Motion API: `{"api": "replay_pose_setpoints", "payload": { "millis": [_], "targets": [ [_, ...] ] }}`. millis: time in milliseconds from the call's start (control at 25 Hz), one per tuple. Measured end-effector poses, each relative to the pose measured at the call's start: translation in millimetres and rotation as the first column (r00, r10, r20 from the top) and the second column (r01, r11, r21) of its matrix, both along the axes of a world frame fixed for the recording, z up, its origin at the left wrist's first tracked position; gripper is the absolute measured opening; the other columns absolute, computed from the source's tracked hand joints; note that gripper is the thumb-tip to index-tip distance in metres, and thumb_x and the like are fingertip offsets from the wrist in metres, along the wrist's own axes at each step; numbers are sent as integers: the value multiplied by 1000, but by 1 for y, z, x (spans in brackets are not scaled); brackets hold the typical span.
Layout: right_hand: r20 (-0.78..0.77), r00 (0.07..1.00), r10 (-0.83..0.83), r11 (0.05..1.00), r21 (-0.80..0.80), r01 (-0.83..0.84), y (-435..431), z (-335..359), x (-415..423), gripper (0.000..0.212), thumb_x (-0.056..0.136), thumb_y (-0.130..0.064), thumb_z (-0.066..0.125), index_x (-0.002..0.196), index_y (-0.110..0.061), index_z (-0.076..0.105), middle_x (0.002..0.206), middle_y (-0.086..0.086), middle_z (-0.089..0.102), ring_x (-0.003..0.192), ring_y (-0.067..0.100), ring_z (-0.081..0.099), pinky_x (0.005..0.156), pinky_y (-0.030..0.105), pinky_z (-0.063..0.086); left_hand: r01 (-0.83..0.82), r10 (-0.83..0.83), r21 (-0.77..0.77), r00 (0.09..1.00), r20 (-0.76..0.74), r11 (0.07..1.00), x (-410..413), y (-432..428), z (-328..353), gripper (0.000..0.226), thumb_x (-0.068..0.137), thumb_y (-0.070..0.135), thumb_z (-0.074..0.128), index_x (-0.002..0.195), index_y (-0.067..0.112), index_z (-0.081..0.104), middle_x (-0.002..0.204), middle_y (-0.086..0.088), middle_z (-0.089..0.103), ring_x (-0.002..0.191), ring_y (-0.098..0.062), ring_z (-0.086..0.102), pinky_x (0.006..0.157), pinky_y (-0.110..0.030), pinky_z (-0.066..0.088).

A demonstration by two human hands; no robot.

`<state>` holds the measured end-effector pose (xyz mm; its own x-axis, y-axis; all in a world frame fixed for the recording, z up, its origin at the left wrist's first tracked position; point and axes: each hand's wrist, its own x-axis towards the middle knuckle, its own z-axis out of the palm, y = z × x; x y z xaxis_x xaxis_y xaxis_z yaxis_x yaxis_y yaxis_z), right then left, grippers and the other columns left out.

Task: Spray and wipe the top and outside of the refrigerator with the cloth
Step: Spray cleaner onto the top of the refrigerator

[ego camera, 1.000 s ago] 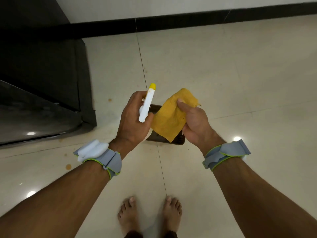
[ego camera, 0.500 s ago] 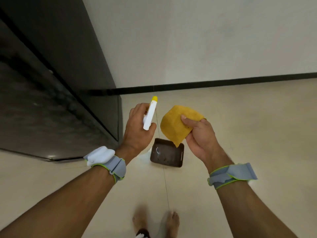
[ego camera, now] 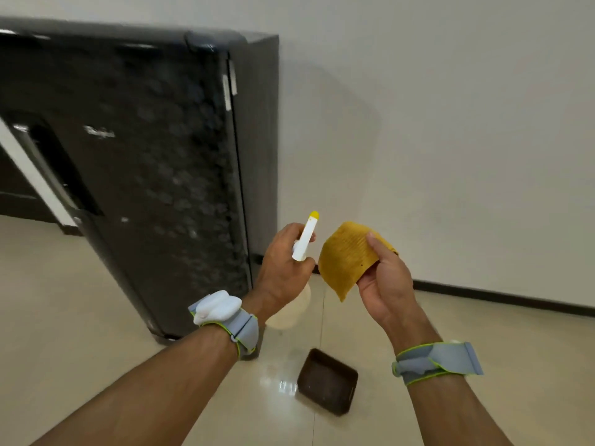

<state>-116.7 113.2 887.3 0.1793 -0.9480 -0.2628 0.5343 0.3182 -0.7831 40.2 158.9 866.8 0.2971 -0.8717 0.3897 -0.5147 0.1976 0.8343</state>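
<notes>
A tall dark refrigerator [ego camera: 154, 162] with a patterned door stands on the left against a white wall; its top edge shows near the frame's top. My left hand [ego camera: 281, 272] grips a spray bottle [ego camera: 306, 236] with a white head and yellow nozzle tip, its pale body hanging below the hand. My right hand [ego camera: 384, 281] pinches a yellow ribbed cloth [ego camera: 349, 259] just right of the nozzle. Both hands are held in the air in front of the refrigerator's right side.
A small dark brown tray [ego camera: 326, 381] lies on the cream tiled floor below my hands. The white wall [ego camera: 450, 140] with a black skirting runs along the right. Dark cabinetry shows at the far left behind the refrigerator.
The view has tilted up from the floor, bringing the whole refrigerator front into sight. My feet have left the frame. Both hands keep the same hold on bottle and cloth.
</notes>
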Motion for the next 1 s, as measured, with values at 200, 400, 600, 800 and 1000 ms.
{"api": "replay_pose_setpoints", "payload": {
  "millis": [200, 400, 600, 800, 1000],
  "targets": [
    [-99, 995, 30, 994, -98, -40, 28, 65, 31, 39, 96, -32, 60, 131, -16, 55, 120, 9, 66, 108, 26, 63, 81, 39, 54, -125, 121, -69, 991, -59, 990, 21, 42, 69, 35, 78, -7, 64, 105, 15, 62, 99, 2, 61, 93, -12, 59, 80, -20, 48],
    [-114, 992, 55, 988, -139, -71, 43, 118, 74, 40, 97, -32, 59, 133, -15, 53, 122, 12, 64, 109, 30, 62, 83, 44, 54, -228, 226, -148, 974, -33, 962, 66, 67, 128, 28, 80, -6, 66, 101, 12, 64, 96, -3, 63, 85, -16, 61, 71, -11, 50],
    [-55, 997, 55, 982, -175, -64, 53, 160, 132, 37, 97, -24, 59, 132, -11, 54, 120, 14, 66, 108, 31, 64, 87, 49, 55, -263, 260, -175, 965, -40, 949, 134, 88, 164, 26, 80, -7, 66, 97, 12, 66, 95, -2, 66, 88, -15, 64, 67, -8, 50],
    [-46, 999, 28, 973, -230, -38, 63, 181, 195, 24, 95, -10, 60, 118, -11, 57, 108, 11, 67, 99, 28, 65, 81, 43, 55, -229, 230, -179, 973, -13, 957, 207, 100, 188, 27, 80, -7, 65, 96, 16, 65, 96, -1, 66, 89, -11, 64, 68, -11, 48],
    [-64, 997, -34, 971, -239, 18, 57, 191, 233, 30, 95, -11, 60, 124, -13, 53, 111, 10, 65, 103, 30, 64, 93, 50, 53, -205, 207, -148, 978, 0, 968, 254, 93, 198, 26, 84, -5, 64, 95, 19, 63, 92, 4, 64, 84, -7, 63, 71, -16, 52]
  ]
}}
